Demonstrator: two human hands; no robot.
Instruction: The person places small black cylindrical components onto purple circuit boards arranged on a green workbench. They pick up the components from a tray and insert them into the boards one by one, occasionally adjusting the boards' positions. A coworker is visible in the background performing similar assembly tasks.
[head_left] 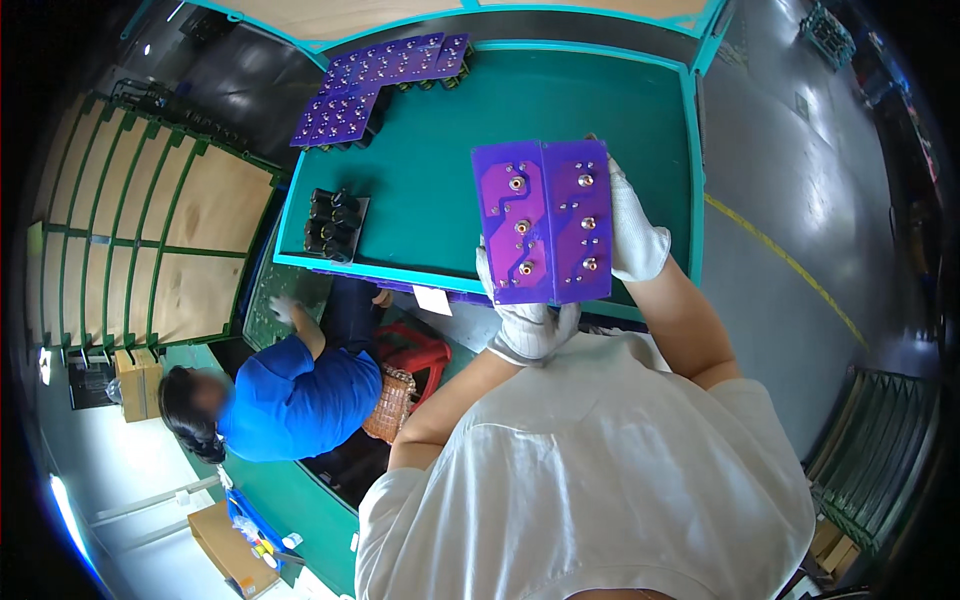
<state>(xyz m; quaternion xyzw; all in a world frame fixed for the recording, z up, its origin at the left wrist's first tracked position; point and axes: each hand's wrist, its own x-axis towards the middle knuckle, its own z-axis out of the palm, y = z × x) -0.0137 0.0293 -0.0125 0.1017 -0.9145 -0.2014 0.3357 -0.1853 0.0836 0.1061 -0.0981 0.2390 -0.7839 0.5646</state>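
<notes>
- Purple circuit board (543,222): held up over the green table's (440,170) near edge.
- Left hand (527,318): gloved, gripping the board's lower edge.
- Right hand (632,232): gloved, clasping its right edge.
- Purple panels (375,85): far corner; bare green between.

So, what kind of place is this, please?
Probably an electronics assembly workshop. Both gloved hands, left hand and right hand, hold up a purple circuit board; more purple boards lie on the green workbench, and a seated co-worker works nearby.
</notes>
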